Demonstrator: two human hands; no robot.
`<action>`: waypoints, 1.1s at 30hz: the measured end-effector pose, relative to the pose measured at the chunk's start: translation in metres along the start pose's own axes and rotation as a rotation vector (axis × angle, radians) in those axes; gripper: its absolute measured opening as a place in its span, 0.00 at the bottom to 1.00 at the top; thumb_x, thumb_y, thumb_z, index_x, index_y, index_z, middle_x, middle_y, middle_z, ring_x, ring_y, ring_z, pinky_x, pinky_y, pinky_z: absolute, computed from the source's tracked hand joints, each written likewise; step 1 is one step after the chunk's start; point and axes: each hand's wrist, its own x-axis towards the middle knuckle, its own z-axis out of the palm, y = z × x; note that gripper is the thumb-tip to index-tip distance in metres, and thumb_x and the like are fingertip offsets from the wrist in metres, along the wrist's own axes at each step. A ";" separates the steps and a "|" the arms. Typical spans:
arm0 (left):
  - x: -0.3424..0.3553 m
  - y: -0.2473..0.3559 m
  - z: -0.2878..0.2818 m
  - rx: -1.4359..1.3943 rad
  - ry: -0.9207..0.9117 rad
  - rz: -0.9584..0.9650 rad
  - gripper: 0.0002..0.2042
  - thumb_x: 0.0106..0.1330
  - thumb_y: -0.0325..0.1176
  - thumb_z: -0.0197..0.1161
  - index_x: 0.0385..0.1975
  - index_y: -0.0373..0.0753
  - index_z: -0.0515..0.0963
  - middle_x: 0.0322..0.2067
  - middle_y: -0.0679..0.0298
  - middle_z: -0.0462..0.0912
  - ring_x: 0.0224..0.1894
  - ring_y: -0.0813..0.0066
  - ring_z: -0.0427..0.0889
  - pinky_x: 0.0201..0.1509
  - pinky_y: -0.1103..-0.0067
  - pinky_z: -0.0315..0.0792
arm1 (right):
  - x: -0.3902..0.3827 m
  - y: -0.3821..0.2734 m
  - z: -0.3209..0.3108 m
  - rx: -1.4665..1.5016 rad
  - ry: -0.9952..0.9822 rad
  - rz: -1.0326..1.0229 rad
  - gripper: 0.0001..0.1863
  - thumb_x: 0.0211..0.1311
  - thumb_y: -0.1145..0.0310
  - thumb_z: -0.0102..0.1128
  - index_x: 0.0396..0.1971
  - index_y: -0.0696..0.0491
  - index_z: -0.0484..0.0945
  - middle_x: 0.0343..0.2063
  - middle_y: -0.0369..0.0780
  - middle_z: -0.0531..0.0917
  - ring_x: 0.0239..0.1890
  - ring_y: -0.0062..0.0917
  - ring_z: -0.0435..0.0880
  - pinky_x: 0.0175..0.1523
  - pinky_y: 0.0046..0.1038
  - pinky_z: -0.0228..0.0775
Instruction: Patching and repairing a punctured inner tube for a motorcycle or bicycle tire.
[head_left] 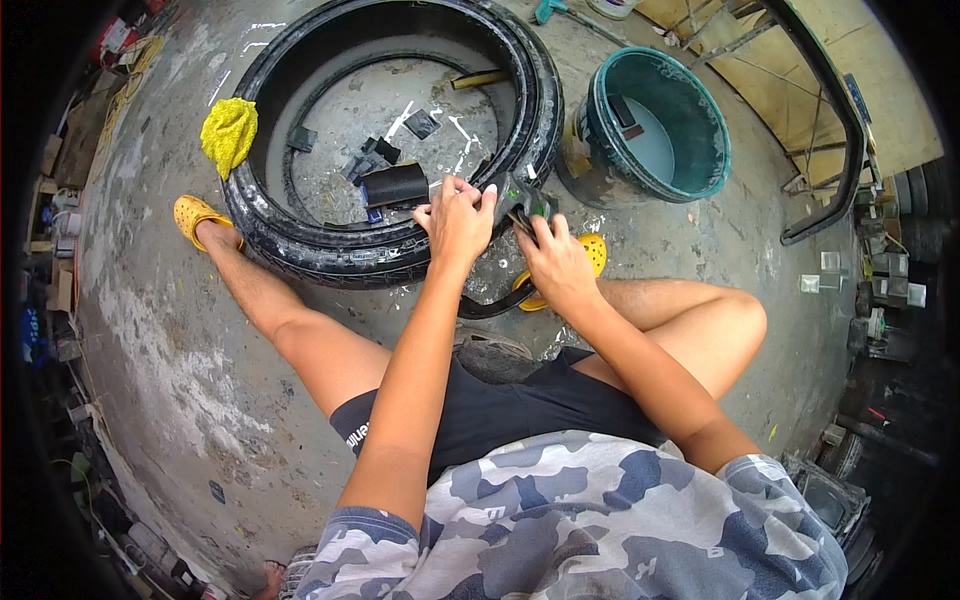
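The tire (310,243) lies flat on the far side, left of the bucket (583,170), presumably to keep its near-right edge within reach. There the right hand (556,262) pinches a dark piece (512,192); the left hand (462,225) sits beside it, apparently bracing, its grip indeterminable. The tire is black, scuffed, whitish with residue; dark scraps (387,150) lie inside.

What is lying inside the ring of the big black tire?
Inside the tire: a dark rounded block, several dark scraps and a yellow-and-black piece. Whatever lies beneath these is hidden, and the left hand covers part of the near side.
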 end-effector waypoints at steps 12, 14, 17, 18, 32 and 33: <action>0.000 0.002 0.000 0.005 -0.013 -0.012 0.20 0.66 0.50 0.56 0.31 0.38 0.85 0.45 0.60 0.77 0.50 0.63 0.76 0.59 0.61 0.55 | 0.005 -0.001 0.001 0.171 0.016 0.195 0.18 0.51 0.76 0.57 0.45 0.51 0.82 0.43 0.41 0.74 0.46 0.38 0.74 0.38 0.31 0.80; -0.001 0.002 0.001 0.011 0.027 -0.010 0.20 0.66 0.51 0.57 0.31 0.38 0.85 0.45 0.60 0.76 0.50 0.63 0.76 0.59 0.62 0.55 | 0.018 0.009 0.003 0.180 0.074 0.283 0.17 0.54 0.74 0.59 0.45 0.50 0.82 0.41 0.43 0.76 0.45 0.39 0.75 0.41 0.34 0.78; -0.001 0.003 0.002 0.002 0.022 -0.013 0.20 0.65 0.51 0.57 0.31 0.39 0.85 0.46 0.60 0.76 0.51 0.64 0.75 0.60 0.62 0.54 | 0.026 0.023 -0.006 0.599 0.256 0.709 0.16 0.58 0.69 0.62 0.47 0.53 0.80 0.38 0.47 0.80 0.42 0.42 0.80 0.50 0.36 0.72; -0.001 0.003 0.002 -0.002 0.022 -0.015 0.20 0.65 0.51 0.57 0.31 0.39 0.85 0.46 0.60 0.76 0.51 0.64 0.75 0.60 0.62 0.54 | 0.025 0.019 -0.006 0.597 0.255 0.704 0.16 0.58 0.69 0.62 0.47 0.53 0.80 0.38 0.47 0.80 0.42 0.42 0.80 0.50 0.36 0.72; -0.002 0.028 0.038 0.009 0.293 -0.164 0.21 0.64 0.48 0.57 0.28 0.33 0.83 0.45 0.59 0.74 0.53 0.57 0.68 0.59 0.58 0.55 | 0.027 -0.006 0.034 0.685 0.515 0.855 0.16 0.60 0.74 0.58 0.49 0.57 0.74 0.42 0.50 0.79 0.46 0.44 0.78 0.54 0.38 0.68; -0.002 0.030 0.038 0.020 0.283 -0.163 0.21 0.64 0.48 0.57 0.27 0.33 0.84 0.45 0.59 0.74 0.53 0.57 0.68 0.58 0.58 0.55 | 0.026 -0.008 0.039 0.673 0.494 0.848 0.18 0.61 0.74 0.56 0.52 0.57 0.73 0.43 0.51 0.77 0.47 0.48 0.76 0.54 0.40 0.67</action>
